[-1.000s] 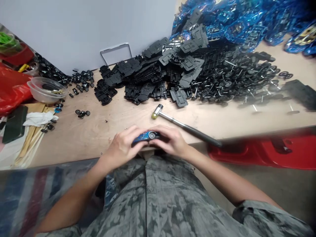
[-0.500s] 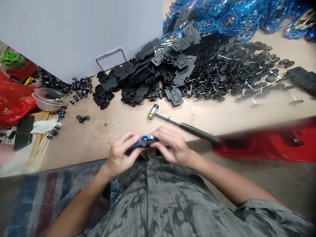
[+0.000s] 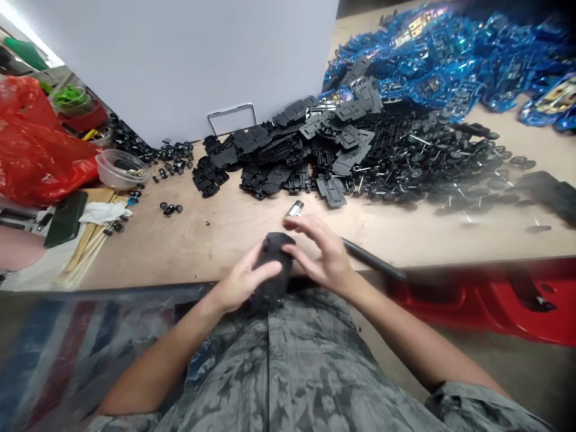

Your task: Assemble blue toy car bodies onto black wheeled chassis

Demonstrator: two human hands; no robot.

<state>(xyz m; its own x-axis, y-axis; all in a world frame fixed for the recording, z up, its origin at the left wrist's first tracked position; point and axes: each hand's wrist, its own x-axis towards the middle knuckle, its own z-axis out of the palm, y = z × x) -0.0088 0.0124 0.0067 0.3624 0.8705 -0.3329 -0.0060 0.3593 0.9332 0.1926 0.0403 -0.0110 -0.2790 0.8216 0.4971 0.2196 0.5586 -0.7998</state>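
Observation:
My left hand (image 3: 240, 281) is closed around a toy car (image 3: 275, 273), its thumb across the flat black underside, which faces up. The car is close to my shirt, at the table's front edge. My right hand (image 3: 327, 251) is at the car's far end, thumb against its edge and the other fingers spread apart above the hammer. Part of that hammer (image 3: 373, 258) is hidden behind my right hand; its head and black handle show on either side.
Black chassis plates (image 3: 265, 144) lie heaped ahead, beside a pile of wheel axles (image 3: 418, 156). Blue car bodies (image 3: 450, 66) are piled at the back right. To the left are a clear plastic tub (image 3: 117, 174) and a red bag (image 3: 40, 150). A red stool (image 3: 477, 300) stands at right.
The toy car has turned from its wheel side to its black underside. My right hand has loosened its hold and spread its fingers. The view has shifted.

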